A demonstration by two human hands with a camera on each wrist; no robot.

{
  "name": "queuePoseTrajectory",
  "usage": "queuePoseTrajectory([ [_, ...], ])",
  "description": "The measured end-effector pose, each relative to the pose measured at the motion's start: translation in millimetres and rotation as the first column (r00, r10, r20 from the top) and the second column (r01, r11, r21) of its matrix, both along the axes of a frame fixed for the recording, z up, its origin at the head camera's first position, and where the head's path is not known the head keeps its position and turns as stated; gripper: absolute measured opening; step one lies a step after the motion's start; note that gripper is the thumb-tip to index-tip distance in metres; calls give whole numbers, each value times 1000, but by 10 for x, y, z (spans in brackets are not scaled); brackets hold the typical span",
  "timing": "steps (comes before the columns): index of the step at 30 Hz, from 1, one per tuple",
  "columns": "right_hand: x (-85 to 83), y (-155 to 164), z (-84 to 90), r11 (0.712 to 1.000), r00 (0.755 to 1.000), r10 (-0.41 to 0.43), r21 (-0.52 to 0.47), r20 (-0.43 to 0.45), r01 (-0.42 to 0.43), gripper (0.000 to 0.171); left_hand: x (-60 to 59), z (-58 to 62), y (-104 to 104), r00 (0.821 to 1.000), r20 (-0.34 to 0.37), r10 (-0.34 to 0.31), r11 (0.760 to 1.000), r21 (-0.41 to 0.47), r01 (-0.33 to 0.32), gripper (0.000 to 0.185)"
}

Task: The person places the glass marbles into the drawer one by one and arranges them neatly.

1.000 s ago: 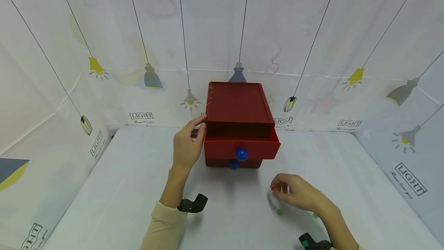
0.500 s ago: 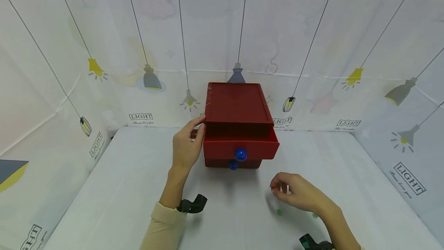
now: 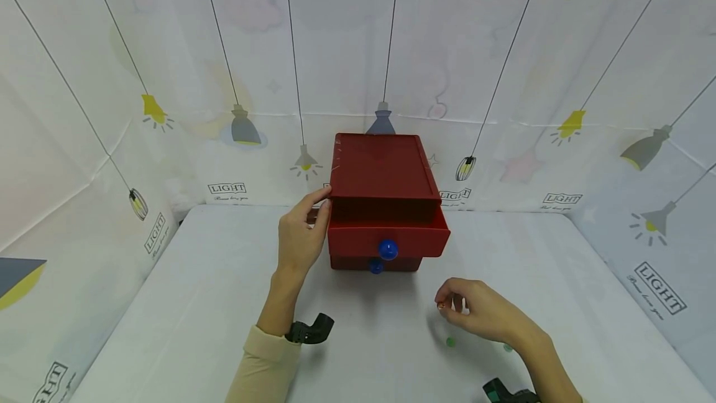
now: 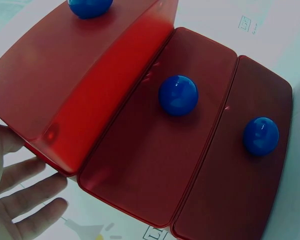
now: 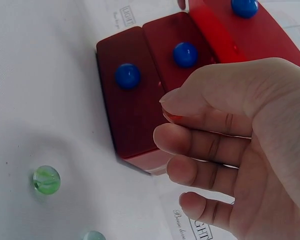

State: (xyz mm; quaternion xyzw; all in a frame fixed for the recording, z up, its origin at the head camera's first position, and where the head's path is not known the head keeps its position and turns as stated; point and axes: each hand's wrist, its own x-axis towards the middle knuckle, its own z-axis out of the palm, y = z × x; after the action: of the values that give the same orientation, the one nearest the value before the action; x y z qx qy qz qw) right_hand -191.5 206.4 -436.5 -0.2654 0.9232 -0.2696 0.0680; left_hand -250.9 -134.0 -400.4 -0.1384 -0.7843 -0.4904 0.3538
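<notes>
A red drawer cabinet [image 3: 386,163] stands at the back of the table, its top drawer [image 3: 358,242] pulled out. Blue round knobs [image 4: 178,95] sit on the drawer fronts. My left hand [image 3: 302,238] rests at the cabinet's left side, fingertips at the edge by the top drawer, fingers fairly straight. Low over the table at the front right, my right hand [image 3: 483,311] pinches a small orange-red marble [image 5: 173,118] between thumb and forefinger; the fingers cover most of it. A green marble [image 5: 47,180] lies on the table below that hand.
A second pale green marble [image 5: 94,235] lies on the table, partly hidden by the right wrist in the head view. The white table [image 3: 212,303] is backed by a white curtain [image 3: 347,48] printed with lamps. Two lower drawers are closed.
Both hands hold their positions, with the marble still pinched in the right one. The head view has shifted very slightly; cabinet and drawer look the same.
</notes>
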Motion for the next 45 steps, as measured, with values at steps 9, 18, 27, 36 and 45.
queuePoseTrajectory([
  [9,14,-12,6,1000,1000,13,-10,-4,-13,9,5,-2,0,1000,4,0,1000,1,0,29],
  [18,13,-28,-1,1000,1000,16,-15,0,-16,8,1,-17,-15,1000,-1,-6,1000,7,6,29],
  [27,0,-53,-25,999,999,36,-26,-8,-36,6,-19,-28,-29,1000,1,-5,1000,5,5,30],
  [36,13,-51,-47,999,1000,28,-18,-10,-29,6,-42,-25,-19,1000,22,-13,1000,-4,13,30],
  [45,4,-48,-56,999,999,37,-29,-37,-38,6,-22,-17,-20,1000,29,-3,1000,-6,4,30],
])
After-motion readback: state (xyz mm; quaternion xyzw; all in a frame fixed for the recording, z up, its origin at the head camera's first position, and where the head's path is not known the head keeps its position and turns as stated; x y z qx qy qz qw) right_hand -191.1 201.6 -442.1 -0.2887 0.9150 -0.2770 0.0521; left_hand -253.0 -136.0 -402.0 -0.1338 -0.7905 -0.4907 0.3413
